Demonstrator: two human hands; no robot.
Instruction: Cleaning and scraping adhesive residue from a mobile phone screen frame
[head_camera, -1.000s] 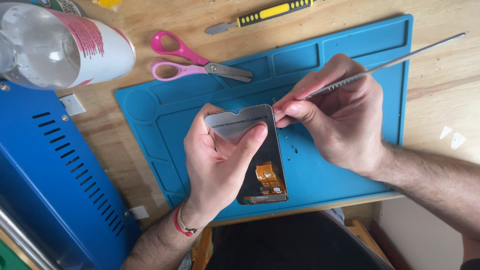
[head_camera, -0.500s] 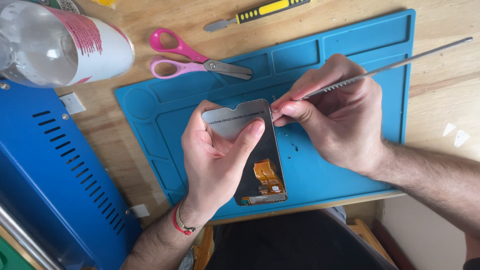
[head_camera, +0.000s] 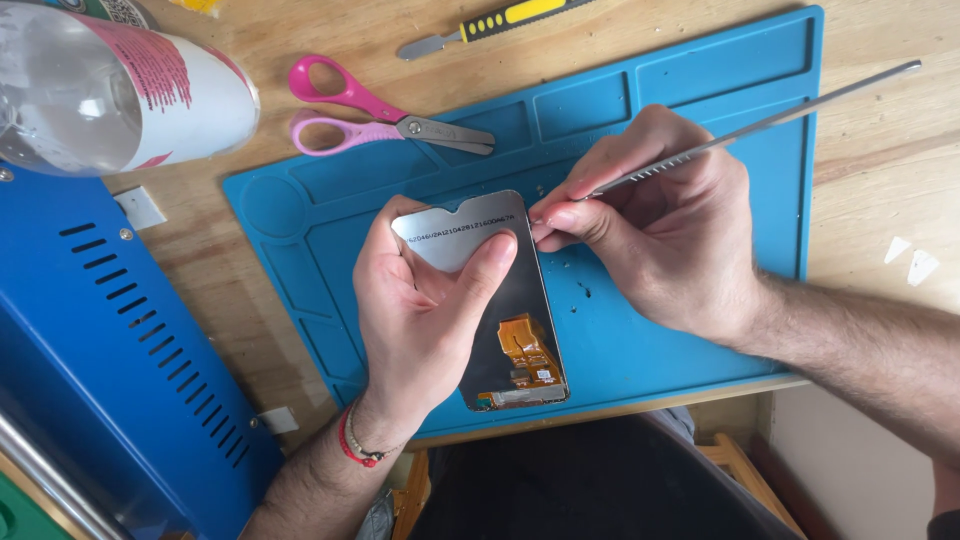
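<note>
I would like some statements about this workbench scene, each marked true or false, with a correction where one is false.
1. The left hand holds the phone screen panel over the blue mat. True.
2. The right hand holds the scissors. False: it holds a thin metal tool; the scissors lie on the table and mat edge, untouched.
3. The tool's tip is at the panel's upper right edge. True.
4. The scissors have green handles. False: they are pink.
5. A screwdriver with a yellow and black handle lies beyond the mat. True.
</note>
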